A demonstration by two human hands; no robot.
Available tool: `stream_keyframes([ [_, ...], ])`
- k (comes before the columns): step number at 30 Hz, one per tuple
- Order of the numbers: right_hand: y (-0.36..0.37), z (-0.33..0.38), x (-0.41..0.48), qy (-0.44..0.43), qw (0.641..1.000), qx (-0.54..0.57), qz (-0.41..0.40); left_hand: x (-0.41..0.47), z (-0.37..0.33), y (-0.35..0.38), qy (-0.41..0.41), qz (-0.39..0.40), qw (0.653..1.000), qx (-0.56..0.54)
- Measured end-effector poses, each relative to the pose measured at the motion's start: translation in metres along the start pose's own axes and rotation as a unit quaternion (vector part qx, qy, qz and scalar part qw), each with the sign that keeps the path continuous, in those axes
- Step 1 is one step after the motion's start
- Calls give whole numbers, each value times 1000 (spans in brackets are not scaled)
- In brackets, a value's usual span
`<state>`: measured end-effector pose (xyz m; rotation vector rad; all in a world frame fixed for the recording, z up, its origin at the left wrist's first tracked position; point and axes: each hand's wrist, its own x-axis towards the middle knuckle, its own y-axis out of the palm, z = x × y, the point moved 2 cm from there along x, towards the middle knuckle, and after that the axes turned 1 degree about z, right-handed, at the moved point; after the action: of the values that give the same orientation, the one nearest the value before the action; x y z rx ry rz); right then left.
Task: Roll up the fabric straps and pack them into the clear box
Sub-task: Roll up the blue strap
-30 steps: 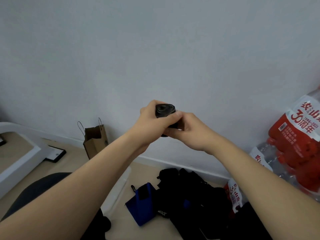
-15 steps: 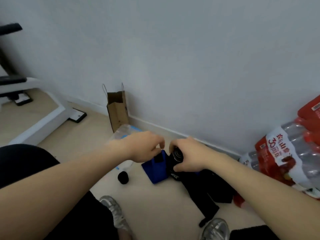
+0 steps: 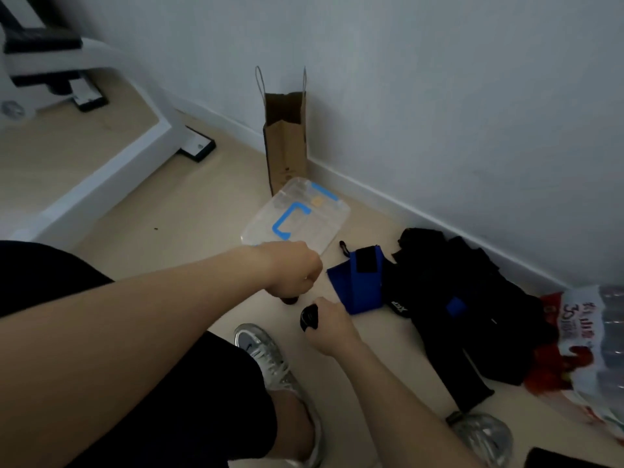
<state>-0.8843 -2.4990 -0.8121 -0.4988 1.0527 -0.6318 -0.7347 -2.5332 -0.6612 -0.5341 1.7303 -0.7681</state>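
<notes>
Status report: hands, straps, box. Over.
Right hand grips rolled black strap. Left hand curled over second roll, grip unclear. Clear box beyond, lid looks on.

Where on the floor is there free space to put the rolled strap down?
Bare floor lies between the white frame and the clear box, and between the grey shoe and the black pile. Crowded: blue strap, black pile and bottle pack along the wall.

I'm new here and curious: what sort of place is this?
Probably a home workout or spare room: a white frame, seemingly an exercise machine, stands on the floor, a brown paper bag stands by the wall, and a wrapped pack of water bottles lies nearby.
</notes>
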Motion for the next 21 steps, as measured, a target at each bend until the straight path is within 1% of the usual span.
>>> stream_keyframes([
  [3, 10, 1, 11, -25, 994, 102, 18, 8, 6, -4, -14, 4, 1000, 14],
  [5, 9, -1, 16, -43, 988, 147, 37, 13, 7, -6, -14, 11, 1000, 25],
  [6, 8, -5, 18, -42, 986, 160, 34, 16, 6, -7, -13, 14, 999, 30],
  [7, 6, -10, 19, -35, 984, 172, 7, 18, 6, -8, -12, 17, 999, 34],
  [8, 3, -18, 20, -15, 983, 173, -52, 21, 6, -9, -11, 21, 999, 38],
  [9, -2, -27, 19, 13, 979, 155, -134, 23, 5, -10, -10, 23, 999, 40],
  [10, -7, -39, 17, 45, 968, 123, -214, 26, 4, -12, -10, 25, 999, 42],
  [11, -12, -51, 15, 71, 955, 95, -272, 28, 2, -13, -9, 27, 999, 44],
  [12, -14, -63, 15, 91, 945, 90, -300, 31, 0, -14, -6, 30, 998, 46],
  [14, -16, -79, 17, 93, 942, 141, -290, 35, -6, -16, -2, 33, 998, 54],
  [16, -16, -81, 21, 84, 947, 146, -272, 39, -12, -18, 1, 35, 997, 68],
  [19, -16, -78, 31, 113, 963, 96, -223, 44, -23, -19, 10, 35, 996, 85],
  [21, -17, -82, 35, 138, 974, 16, -177, 46, -30, -19, 20, 33, 994, 98],
])
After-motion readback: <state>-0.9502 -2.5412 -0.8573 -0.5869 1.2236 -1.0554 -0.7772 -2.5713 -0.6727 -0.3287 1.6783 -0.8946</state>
